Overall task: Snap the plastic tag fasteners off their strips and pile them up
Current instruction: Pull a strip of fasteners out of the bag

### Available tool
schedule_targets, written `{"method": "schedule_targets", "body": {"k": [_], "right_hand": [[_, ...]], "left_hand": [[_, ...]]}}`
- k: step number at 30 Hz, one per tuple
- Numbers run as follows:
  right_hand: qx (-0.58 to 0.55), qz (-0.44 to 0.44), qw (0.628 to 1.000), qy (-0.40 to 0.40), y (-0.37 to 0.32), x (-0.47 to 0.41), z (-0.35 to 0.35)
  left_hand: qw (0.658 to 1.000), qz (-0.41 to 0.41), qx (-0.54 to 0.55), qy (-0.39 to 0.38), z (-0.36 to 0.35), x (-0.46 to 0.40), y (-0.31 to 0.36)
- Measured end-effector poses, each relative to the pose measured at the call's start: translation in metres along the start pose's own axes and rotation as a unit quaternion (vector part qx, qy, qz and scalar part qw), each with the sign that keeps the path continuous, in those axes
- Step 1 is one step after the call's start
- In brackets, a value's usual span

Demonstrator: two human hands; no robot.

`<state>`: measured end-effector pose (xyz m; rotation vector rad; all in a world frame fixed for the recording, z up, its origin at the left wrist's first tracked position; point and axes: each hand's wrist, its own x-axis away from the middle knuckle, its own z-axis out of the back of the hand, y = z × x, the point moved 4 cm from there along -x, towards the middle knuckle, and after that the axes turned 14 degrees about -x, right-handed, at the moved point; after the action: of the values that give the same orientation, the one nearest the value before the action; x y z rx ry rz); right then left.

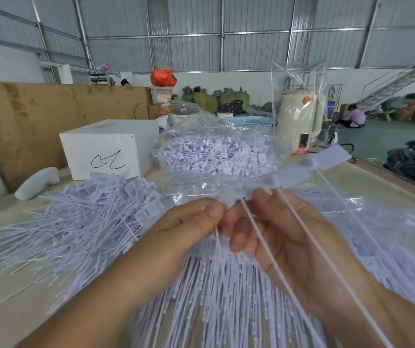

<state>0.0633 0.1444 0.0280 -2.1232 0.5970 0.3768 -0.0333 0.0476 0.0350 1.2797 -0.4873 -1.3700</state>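
Both hands pinch a blurred strip (289, 175): left hand (176, 234), right hand (276, 232); fingertips hide the joint; loose fasteners (96, 212) blur together.

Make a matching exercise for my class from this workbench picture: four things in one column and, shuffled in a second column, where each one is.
Things
1. white box
2. clear bag of fasteners
3. loose pile of fasteners
4. strip of fasteners

Places
A. held up between the left hand and the right hand
B. spread on the table at the left
C. far left of the table, bearing a pen scribble
D. middle of the table, beyond the hands

Pairs: 1-C, 2-D, 3-B, 4-A
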Motion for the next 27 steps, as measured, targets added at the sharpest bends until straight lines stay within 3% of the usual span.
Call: {"method": "schedule_targets", "body": {"k": [6,8,10,12,15,20,21,23,27], "right_hand": [[0.004,-0.01,1.0,0.021,-0.011,0.003,-0.012],[0.09,-0.049,0.994,0.034,-0.007,0.004,-0.015],[0.217,-0.057,0.974,-0.003,-0.007,0.007,-0.022],[0.421,-0.031,0.906,-0.007,-0.014,0.01,-0.025],[0.682,-0.043,0.73,0.012,-0.021,0.015,-0.024],[0.783,-0.023,0.618,-0.07,-0.012,0.019,-0.035],[0.776,-0.023,0.627,-0.06,-0.013,0.018,-0.035],[0.721,0.002,0.692,-0.027,-0.019,0.017,-0.033],[0.575,0.063,0.816,0.018,-0.029,0.015,-0.035]], "left_hand": [[0.996,-0.03,0.068,0.046,0.006,-0.002,0.007],[0.995,-0.053,0.053,0.073,0.004,-0.002,0.016],[0.991,-0.052,0.011,0.123,0.004,-0.002,0.02],[0.982,-0.039,-0.005,0.186,0.012,-0.003,0.022],[0.974,-0.035,-0.003,0.224,0.014,-0.003,0.026],[0.988,0.014,0.003,0.153,-0.005,-0.008,0.017],[0.989,0.033,0.055,0.134,-0.006,-0.011,0.014],[0.978,0.043,0.154,0.133,-0.002,-0.017,0.009],[0.985,0.053,0.105,0.124,-0.008,-0.02,0.002]]}}
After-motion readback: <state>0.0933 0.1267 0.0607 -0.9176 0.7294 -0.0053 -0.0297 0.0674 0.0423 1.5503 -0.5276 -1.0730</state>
